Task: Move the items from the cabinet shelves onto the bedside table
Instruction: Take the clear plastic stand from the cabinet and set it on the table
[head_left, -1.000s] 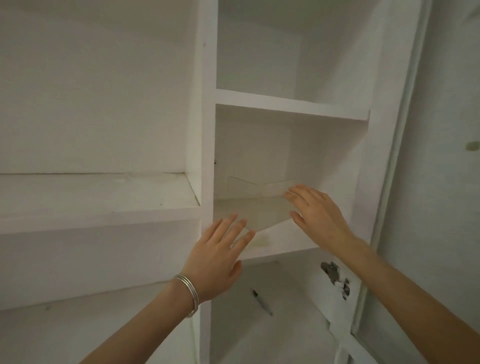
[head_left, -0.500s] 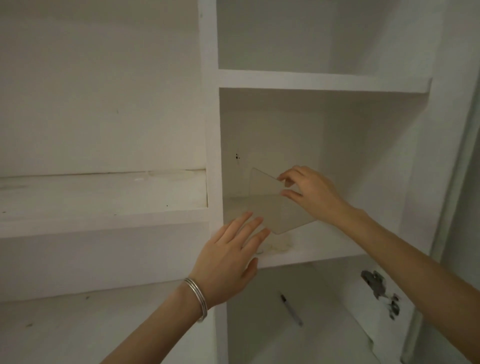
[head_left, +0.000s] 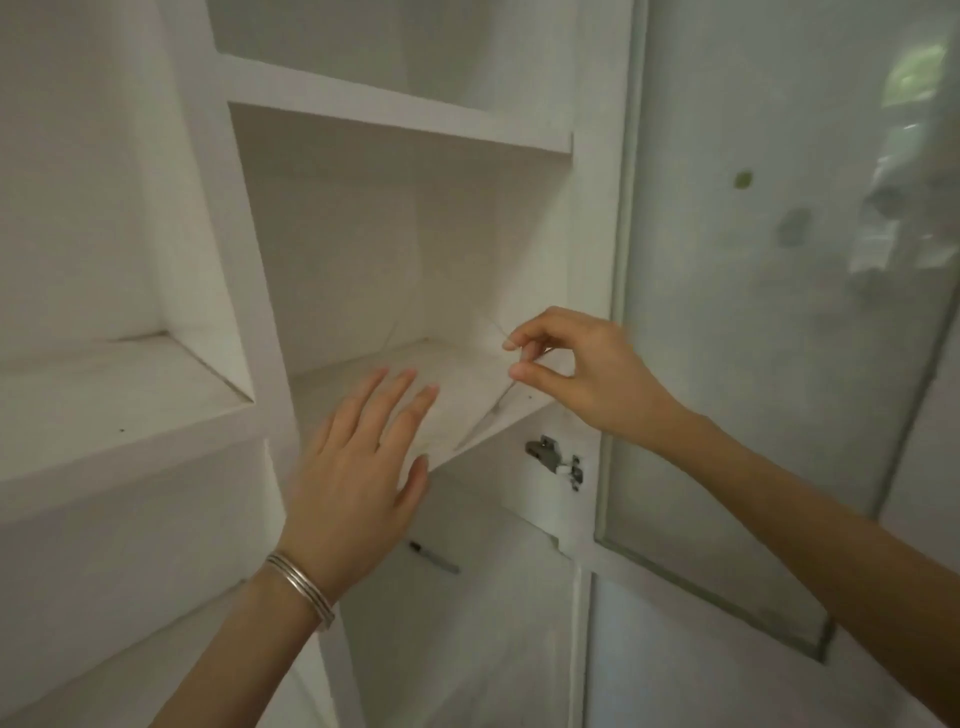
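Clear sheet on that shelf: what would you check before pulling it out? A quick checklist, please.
1. Right hand pinches the clear sheet at its edge: ok.
2. Left hand open beside the sheet, ready to support: ok.
3. Left hand touching the sheet: cannot tell.
4. Sheet lifted off the shelf: cannot tell; it is see-through.
5. Glass door swung open, out of the path: ok.
6. Pen cleared from the lower shelf: not ok.

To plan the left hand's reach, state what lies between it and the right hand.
Head view: the clear sheet, pinched by the right hand, over the white shelf.
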